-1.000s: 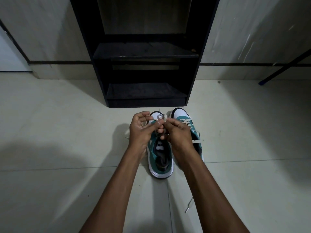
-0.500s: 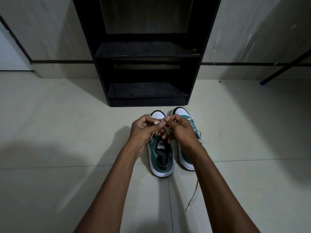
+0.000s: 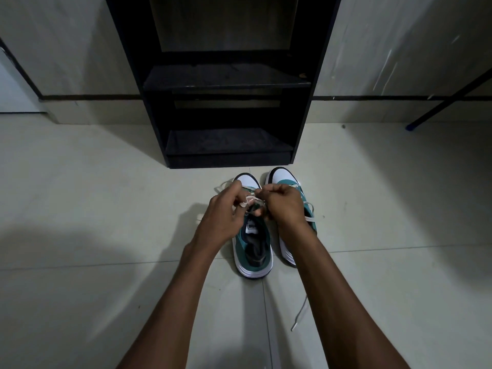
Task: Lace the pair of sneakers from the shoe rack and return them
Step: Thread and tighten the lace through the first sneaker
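Here, a pair of teal sneakers with white toe caps, black toe edging and thick white soles is seen on the pale tiled floor (image 3: 106, 222), toes pointed at a black shoe rack (image 3: 226, 83) that stands just beyond them against the wall. The left sneaker (image 3: 253, 246) is shown from above: its dark lining is exposed, and a white label with a dark logo is visible on the tongue. The right sneaker (image 3: 286, 182) lies just beside it, largely hidden by the right forearm, with its toe cap and a stretch of white sole left in view.

An off-white lace (image 3: 251, 200) is pinched over the front of the left sneaker by both hands. The left hand (image 3: 223, 217) is closed on one part of it, the fingers (image 3: 242, 206) curled around a loop, and a further strand is seen trailing past the knuckles to the left. The right hand (image 3: 283, 203) is clenched on the other part, which is drawn taut between the two hands.

A second lace (image 3: 299, 314) is seen on the right sneaker; a length of it crosses the side of the shoe, and its tipped loose end lies on the floor beside the right forearm.
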